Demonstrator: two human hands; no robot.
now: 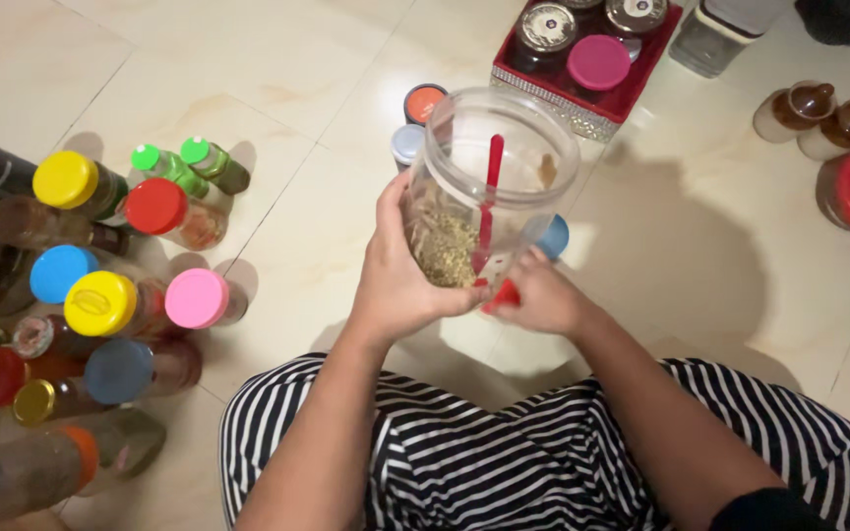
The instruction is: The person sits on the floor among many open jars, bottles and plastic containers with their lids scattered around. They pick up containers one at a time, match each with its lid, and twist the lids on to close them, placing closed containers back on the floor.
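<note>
A single camera worn on the head looks steeply down, close over the hands at frame centre. The tiled floor (327, 226) fills the view, with the striped lap (504, 462) along the bottom edge.

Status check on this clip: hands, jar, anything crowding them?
Left hand grips clear jar, tilted, seeds and red spoon inside. Right hand under jar, on red lid. Capped bottles stand left, apart.

My left hand (400, 280) and my right hand (543, 295) are both bare, with no rings, watch or gloves on them. My forearms are uncovered from wrist to elbow. Near the bottom right, a dark sleeve edge (769, 511) shows at my right upper arm. Over my lap I wear soft black-and-white striped fabric trousers (504, 462), the narrow stripes curving around each knee.
</note>
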